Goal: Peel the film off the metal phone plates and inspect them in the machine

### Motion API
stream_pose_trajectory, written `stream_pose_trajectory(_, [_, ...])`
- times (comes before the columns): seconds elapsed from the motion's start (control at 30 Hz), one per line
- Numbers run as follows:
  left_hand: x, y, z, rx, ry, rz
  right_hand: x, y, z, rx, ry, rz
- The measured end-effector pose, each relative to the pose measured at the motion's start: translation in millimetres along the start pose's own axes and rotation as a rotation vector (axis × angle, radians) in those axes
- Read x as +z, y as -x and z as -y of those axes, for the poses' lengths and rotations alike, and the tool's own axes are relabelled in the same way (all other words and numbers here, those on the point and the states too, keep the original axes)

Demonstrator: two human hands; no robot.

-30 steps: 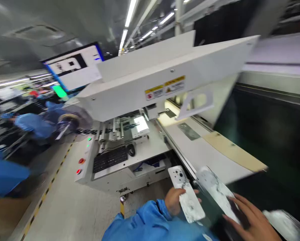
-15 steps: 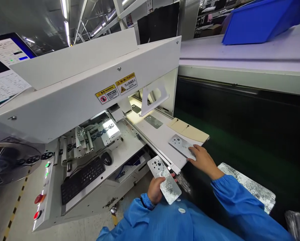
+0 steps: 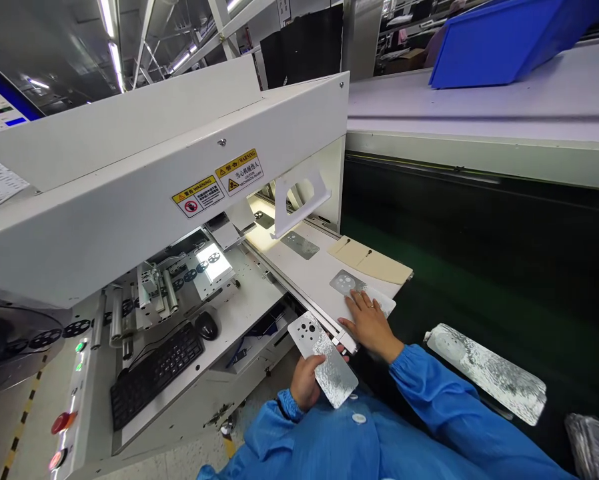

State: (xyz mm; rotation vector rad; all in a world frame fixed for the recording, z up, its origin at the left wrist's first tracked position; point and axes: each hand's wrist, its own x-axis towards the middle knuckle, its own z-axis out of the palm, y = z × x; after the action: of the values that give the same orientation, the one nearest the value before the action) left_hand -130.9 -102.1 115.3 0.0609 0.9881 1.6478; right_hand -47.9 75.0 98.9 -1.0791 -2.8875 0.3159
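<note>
My left hand [image 3: 304,385] is closed round a thin silvery plate with camera holes [image 3: 322,357], held below the edge of the machine's white feed belt [image 3: 324,273]. My right hand [image 3: 369,323] lies flat, fingers stretched out, on a second silvery plate [image 3: 349,283] that rests on the near end of that belt. Another plate [image 3: 299,245] lies further along the belt, and one more [image 3: 263,219] sits under the lit hood. A crinkled silvery plate [image 3: 484,372] lies on the dark green conveyor [image 3: 479,267] to my right.
A white machine hood with yellow warning stickers [image 3: 219,183] overhangs the belt. A black keyboard [image 3: 154,373] and mouse [image 3: 208,325] sit on its lower shelf, with red buttons [image 3: 62,422] at the left. A blue bin [image 3: 499,40] stands on the far white counter.
My right hand has slid nearer along the belt and now covers the plate's near half. The view has shifted slightly right. A second ago both hands were low, each on a plate.
</note>
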Motion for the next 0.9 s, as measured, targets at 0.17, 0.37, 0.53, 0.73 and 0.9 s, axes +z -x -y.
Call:
stream_pose_trajectory(0.17, [1, -3, -2, -0.001, -0.001, -0.006, 7, -7, 8, 0.002, -0.036, 0.032])
stream_pose_trajectory(0.37, [-1, -5, -5, -0.006, -0.016, -0.027, 7, -20, 11, 0.003, -0.026, 0.035])
stream_pose_trajectory(0.53, [-3, -6, -7, -0.017, -0.005, -0.038, 16, -31, 7, -0.001, -0.036, -0.004])
stream_pose_trajectory(0.73, [-2, -5, -10, -0.019, 0.002, -0.053, 29, -43, 1, 0.019, -0.049, -0.022])
stream_pose_trajectory(0.9, [0, -3, -12, -0.019, 0.003, -0.064, 29, -46, 0, 0.026, -0.05, -0.013])
